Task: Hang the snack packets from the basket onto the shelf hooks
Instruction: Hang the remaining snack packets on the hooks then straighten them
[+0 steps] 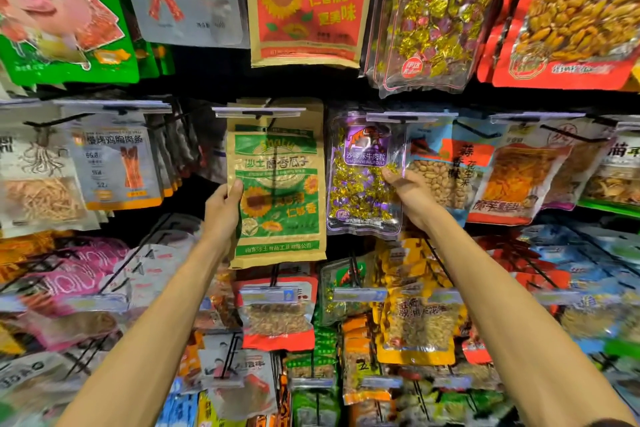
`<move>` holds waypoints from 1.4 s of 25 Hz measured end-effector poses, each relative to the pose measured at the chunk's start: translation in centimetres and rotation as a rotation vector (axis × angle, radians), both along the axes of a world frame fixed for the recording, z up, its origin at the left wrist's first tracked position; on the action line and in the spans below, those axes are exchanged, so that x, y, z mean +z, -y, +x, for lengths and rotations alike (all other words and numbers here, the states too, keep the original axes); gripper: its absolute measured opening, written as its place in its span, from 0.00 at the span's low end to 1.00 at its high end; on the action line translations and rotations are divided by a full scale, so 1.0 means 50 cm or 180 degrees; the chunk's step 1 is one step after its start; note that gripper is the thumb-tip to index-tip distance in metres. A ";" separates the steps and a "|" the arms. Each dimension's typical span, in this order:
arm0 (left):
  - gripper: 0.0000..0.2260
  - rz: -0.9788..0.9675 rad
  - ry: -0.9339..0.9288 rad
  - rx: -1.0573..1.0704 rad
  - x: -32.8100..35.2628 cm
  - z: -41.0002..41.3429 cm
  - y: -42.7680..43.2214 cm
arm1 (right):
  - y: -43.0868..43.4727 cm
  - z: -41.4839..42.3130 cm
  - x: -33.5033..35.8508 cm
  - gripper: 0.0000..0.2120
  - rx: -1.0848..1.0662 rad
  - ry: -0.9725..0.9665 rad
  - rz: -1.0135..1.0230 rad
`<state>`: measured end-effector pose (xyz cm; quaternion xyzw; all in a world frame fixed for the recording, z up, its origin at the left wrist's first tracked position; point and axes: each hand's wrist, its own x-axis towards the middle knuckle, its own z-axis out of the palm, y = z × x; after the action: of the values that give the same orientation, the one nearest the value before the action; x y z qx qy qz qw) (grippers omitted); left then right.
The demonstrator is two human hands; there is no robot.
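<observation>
Forearms reach up: left hand pinches the green seed packet at nine o'clock, right hand grips the purple candy packet at three o'clock. Released unseated, either may slide off its hook.

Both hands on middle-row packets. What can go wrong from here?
1. The left hand grips only the left edge of the sunflower seed packet. The packet's top sits behind the price strip, so whether it is properly hung can't be confirmed. Letting go may drop it.
2. The right hand holds the purple candy packet right beside the peanut packet and may knock that neighbour.
</observation>
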<state>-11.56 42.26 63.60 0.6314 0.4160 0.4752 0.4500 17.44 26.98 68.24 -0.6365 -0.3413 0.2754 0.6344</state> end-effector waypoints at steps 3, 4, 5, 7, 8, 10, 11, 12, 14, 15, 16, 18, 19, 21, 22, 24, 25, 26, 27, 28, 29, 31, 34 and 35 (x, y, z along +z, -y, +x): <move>0.10 0.0124 -0.0111 -0.0075 0.004 -0.003 -0.001 | 0.003 -0.010 0.003 0.10 0.0015 0.0029 -0.0244; 0.13 0.0131 -0.0148 -0.0089 0.005 -0.006 0.000 | 0.003 -0.014 0.003 0.11 -0.0031 0.0013 -0.0358; 0.15 0.0133 -0.0211 -0.0104 0.005 -0.010 -0.003 | 0.000 -0.010 -0.003 0.12 -0.0116 0.0040 -0.0380; 0.13 0.0133 -0.0363 -0.0081 -0.006 -0.021 -0.008 | 0.003 -0.018 -0.003 0.17 -0.0281 0.0138 -0.0463; 0.13 0.0168 -0.0475 -0.0073 -0.007 -0.026 -0.009 | 0.006 -0.027 0.001 0.21 -0.0345 0.0213 -0.0646; 0.14 0.0256 -0.0849 -0.0071 -0.003 -0.035 -0.003 | 0.002 -0.031 -0.006 0.22 -0.0471 0.0387 -0.0814; 0.16 0.0335 -0.1089 -0.0078 0.000 -0.039 0.000 | -0.001 -0.030 -0.015 0.18 -0.0470 0.0437 -0.0804; 0.18 0.0430 -0.1321 -0.0075 0.000 -0.042 -0.001 | 0.006 -0.048 -0.012 0.14 -0.0455 0.0434 -0.0848; 0.20 0.0659 -0.1674 -0.0006 0.000 -0.051 -0.006 | 0.008 -0.054 -0.021 0.11 -0.0372 0.0644 -0.0941; 0.20 0.0756 -0.1858 0.0026 0.003 -0.057 -0.006 | 0.012 -0.052 -0.029 0.11 -0.0336 0.0839 -0.1008; 0.21 0.0858 -0.2125 0.0052 0.005 -0.063 -0.007 | 0.019 -0.054 -0.035 0.14 -0.0285 0.1077 -0.1198; 0.22 0.1091 -0.2869 0.0075 0.013 -0.072 -0.005 | 0.045 -0.074 -0.033 0.14 -0.0219 0.1776 -0.1628; 0.22 0.1239 -0.3259 0.0099 0.018 -0.073 -0.001 | 0.058 -0.080 -0.034 0.13 -0.0227 0.2192 -0.1894; 0.22 0.1481 -0.3777 0.0123 0.032 -0.070 0.015 | 0.080 -0.085 -0.032 0.23 -0.0282 0.2980 -0.2399; 0.22 0.1556 -0.3915 0.0112 0.039 -0.065 0.027 | 0.092 -0.087 -0.028 0.26 -0.0307 0.3301 -0.2515; 0.21 0.1671 -0.4114 0.0050 0.051 -0.049 0.053 | 0.113 -0.088 -0.023 0.25 -0.0305 0.3888 -0.2643; 0.21 0.1745 -0.4196 0.0006 0.057 -0.039 0.070 | 0.123 -0.088 -0.020 0.24 -0.0302 0.4145 -0.2662; 0.20 0.1800 -0.4267 -0.0043 0.060 -0.027 0.086 | 0.135 -0.088 -0.017 0.23 -0.0310 0.4335 -0.2697; 0.20 0.1831 -0.4329 -0.0095 0.065 -0.015 0.103 | 0.148 -0.088 -0.013 0.22 -0.0302 0.4472 -0.2719; 0.21 0.1852 -0.4389 -0.0152 0.069 -0.002 0.119 | 0.162 -0.086 -0.012 0.22 -0.0282 0.4573 -0.2753; 0.21 0.1907 -0.4415 -0.0203 0.073 0.012 0.137 | 0.178 -0.080 -0.015 0.22 -0.0259 0.4619 -0.2809; 0.22 0.2071 -0.4409 -0.0299 0.072 0.043 0.177 | 0.214 -0.066 -0.026 0.22 -0.0194 0.4599 -0.2885; 0.21 0.2135 -0.4351 -0.0512 0.048 0.085 0.242 | 0.275 -0.034 -0.066 0.22 -0.0044 0.4549 -0.2885; 0.21 0.2094 -0.4329 -0.0568 0.036 0.101 0.265 | 0.294 -0.020 -0.081 0.22 -0.0007 0.4533 -0.2861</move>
<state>-6.52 29.01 65.38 0.9180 0.3860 0.0427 -0.0802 16.44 12.28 64.20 -0.8506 -0.5172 -0.0829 -0.0460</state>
